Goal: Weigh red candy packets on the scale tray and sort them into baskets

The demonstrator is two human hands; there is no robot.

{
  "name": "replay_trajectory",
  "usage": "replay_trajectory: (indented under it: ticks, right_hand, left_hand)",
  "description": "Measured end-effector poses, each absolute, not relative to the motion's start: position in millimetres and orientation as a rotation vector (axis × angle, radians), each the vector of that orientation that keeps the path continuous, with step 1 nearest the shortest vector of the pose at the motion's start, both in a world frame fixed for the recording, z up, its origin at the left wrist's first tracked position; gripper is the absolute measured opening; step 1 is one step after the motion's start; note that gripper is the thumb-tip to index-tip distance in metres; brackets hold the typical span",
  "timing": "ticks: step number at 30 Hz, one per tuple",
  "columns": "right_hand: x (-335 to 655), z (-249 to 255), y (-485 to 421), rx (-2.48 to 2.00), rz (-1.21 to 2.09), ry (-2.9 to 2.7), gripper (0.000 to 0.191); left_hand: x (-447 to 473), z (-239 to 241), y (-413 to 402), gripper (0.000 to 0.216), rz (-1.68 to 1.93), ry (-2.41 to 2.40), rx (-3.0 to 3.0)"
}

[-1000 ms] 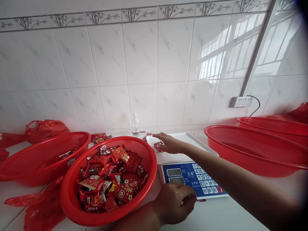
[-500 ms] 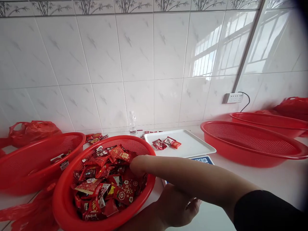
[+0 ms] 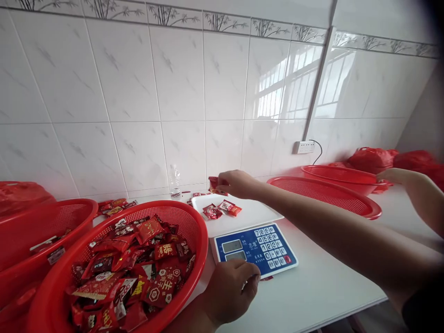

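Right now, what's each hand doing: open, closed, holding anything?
Left hand: fingers curled at the front edge of the scale; whether it holds anything cannot be told.
Right hand: closed on a red packet above the white tray.

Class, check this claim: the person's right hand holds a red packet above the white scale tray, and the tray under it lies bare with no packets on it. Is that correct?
Not quite. In the head view the right hand does hold a red foil packet above the white rectangular scale tray, but the tray is not bare: two red packets already lie on it.
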State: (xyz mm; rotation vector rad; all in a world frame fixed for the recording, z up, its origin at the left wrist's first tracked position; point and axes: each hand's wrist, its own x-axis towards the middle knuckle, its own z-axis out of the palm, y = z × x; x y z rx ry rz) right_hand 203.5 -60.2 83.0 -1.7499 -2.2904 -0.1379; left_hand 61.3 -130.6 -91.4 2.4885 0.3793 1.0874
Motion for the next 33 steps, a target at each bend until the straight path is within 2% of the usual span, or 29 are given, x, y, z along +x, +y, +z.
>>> replay_trajectory:
  ticks: [3,10,14,20,29,33]
  right_hand:
    - [229,63,-75,-1.725,0.044,-2.399,0.025]
    - [238,19,-71,-1.728,0.236,-2.428,0.070]
    - [224,1,-49,-1.674,0.327,-2.433,0.081]
    - [219,-8,-29,-1.583,0.426,-2.426,0.080]
    - [257,-3,-1,-1.711,0.352,-2.150,0.047]
    - [255,-10,-6,-1.649,0.419,-2.201,0.046]
  left_hand:
    - [61,-91,-131,0.014,1.066,0.405,2.481]
    - [62,-89,-129,0.016,1.040,0.463,2.509]
    - [64,-92,-125,0.014,1.069,0.445,2.531]
    - [68,-101,-117,0.014,1.137,0.445,2.512]
    - [67,-99,-118,0.016,1.088,0.442,2.523]
    - [67,-100,-118,0.016,1.133,0.452,2.508]
